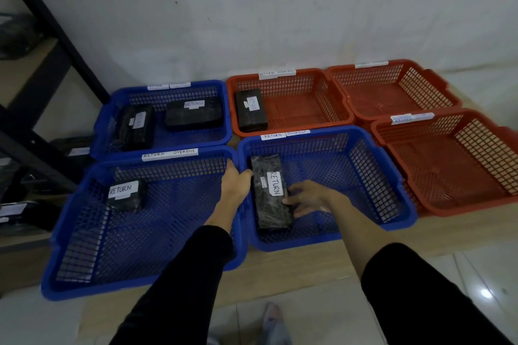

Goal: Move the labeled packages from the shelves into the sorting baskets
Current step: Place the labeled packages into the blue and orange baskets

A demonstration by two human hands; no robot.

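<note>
package going into the near-middle blue basket

six baskets sit on a low wooden board (pixel 322 258) on the floor, against a white wall (pixel 252 8).

near-middle blue basket (pixel 392 221): tag on its far rim reads "return overdue". inside, along its left wall, lies a long black package (pixel 270 204) with a white "return" label.

right hand (pixel 307 199): fingers curled against the package's right side, grasping it about midway along. left hand (pixel 235 182): at the rim between the two near blue baskets, thumb touching the package's far left edge; fingers lie mostly straight, released, over the rim. both arms in black sleeves.

near-left blue basket (pixel 84 274): tag "return overdue" on far rim; one small black package (pixel 126 196) labelled "return" in its far left corner.

far-left blue basket (pixel 112 98): two black packages side by side, labels too blurred to read fully.

far-middle red basket (pixel 308 126): one black package (pixel 251 110) upright along its left wall, label "return".

far-right red basket (pixel 392 109) and near-right red basket (pixel 462 204): tagged, tag text unreadable.

left edge of view: black metal shelf frame (pixel 56 36) with dark packages (pixel 16 36) on its levels, blurred.
</note>
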